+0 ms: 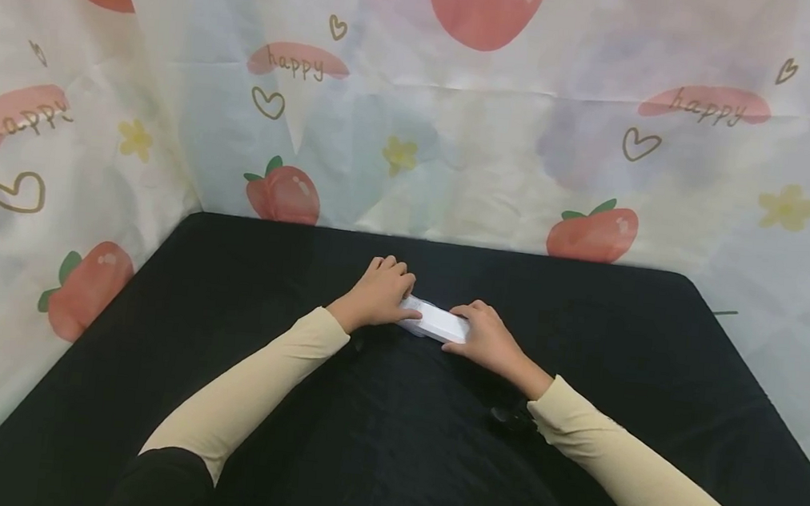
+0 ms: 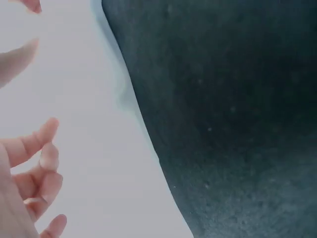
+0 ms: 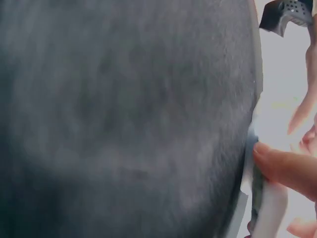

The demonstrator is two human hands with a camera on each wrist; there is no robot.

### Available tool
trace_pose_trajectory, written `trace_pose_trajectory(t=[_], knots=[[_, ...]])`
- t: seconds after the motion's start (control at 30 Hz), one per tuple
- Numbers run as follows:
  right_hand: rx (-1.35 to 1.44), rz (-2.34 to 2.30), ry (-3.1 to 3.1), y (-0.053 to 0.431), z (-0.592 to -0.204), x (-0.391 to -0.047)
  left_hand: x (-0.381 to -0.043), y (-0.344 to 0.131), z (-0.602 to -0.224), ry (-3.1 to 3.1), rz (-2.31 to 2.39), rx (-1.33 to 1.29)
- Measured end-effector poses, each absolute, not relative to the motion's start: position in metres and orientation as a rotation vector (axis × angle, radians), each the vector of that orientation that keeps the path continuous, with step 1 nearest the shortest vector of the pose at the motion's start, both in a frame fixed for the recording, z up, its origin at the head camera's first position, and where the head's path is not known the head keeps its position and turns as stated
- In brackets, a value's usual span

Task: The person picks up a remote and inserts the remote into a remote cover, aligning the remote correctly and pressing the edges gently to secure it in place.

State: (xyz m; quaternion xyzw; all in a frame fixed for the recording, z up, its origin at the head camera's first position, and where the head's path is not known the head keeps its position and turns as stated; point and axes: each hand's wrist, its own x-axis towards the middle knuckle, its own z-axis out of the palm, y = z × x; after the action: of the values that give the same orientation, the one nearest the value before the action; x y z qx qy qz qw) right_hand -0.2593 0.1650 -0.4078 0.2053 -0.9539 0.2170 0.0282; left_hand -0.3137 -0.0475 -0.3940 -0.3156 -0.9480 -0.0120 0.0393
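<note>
A pale cloth backdrop [image 1: 494, 148] fills the far side and wraps round to the left and right, printed with red fruit, yellow flowers, outlined hearts and the word "happy" on pink patches. In front of it spreads the table [image 1: 329, 455], covered in black, with rounded far corners.

Two cream sleeves reach in over it from the near edge of the view: the left sleeve [image 1: 248, 392] slants up toward the middle, and the right sleeve [image 1: 645, 483] comes in from the lower right corner. Black cloth shows at the upper end of the left one.

The left hand [image 1: 381, 295] has its grip closed down on the left end of a white box [image 1: 438, 322], thumb along the near side and fingers bent over the far side (its own wrist view shows the fingers loosely curved, with the box hard to make out against the pale glare). The right hand [image 1: 487, 338] has its grip drawn in round the other end, thumb and fingers parted by the box's width.

The box, long and narrow, is between the two hands near the middle of the table's far half, tilting down toward the right in the head view; whether it touches the black surface, I cannot tell. Smallest is a dark object [image 1: 504, 417] just beside the right wrist.
</note>
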Motion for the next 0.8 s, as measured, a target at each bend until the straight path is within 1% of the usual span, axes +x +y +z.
trace_pose_trajectory(t=[0.1, 0.5, 0.67, 0.8], knots=[[0.628, 0.610, -2.942, 0.169, -0.407, -0.257, -0.310, -0.043, -0.396, -2.938, 0.035, -0.919], [0.630, 0.563, -2.911, 0.164, -0.405, -0.258, -0.304, -0.029, -0.403, -3.056, 0.159, -0.931], [0.590, 0.557, -2.929, 0.160, -0.404, -0.258, -0.306, -0.028, -0.403, -3.025, 0.212, -0.983], [0.568, 0.554, -2.914, 0.162, -0.406, -0.255, -0.303, -0.030, -0.404, -3.019, 0.152, -1.012]])
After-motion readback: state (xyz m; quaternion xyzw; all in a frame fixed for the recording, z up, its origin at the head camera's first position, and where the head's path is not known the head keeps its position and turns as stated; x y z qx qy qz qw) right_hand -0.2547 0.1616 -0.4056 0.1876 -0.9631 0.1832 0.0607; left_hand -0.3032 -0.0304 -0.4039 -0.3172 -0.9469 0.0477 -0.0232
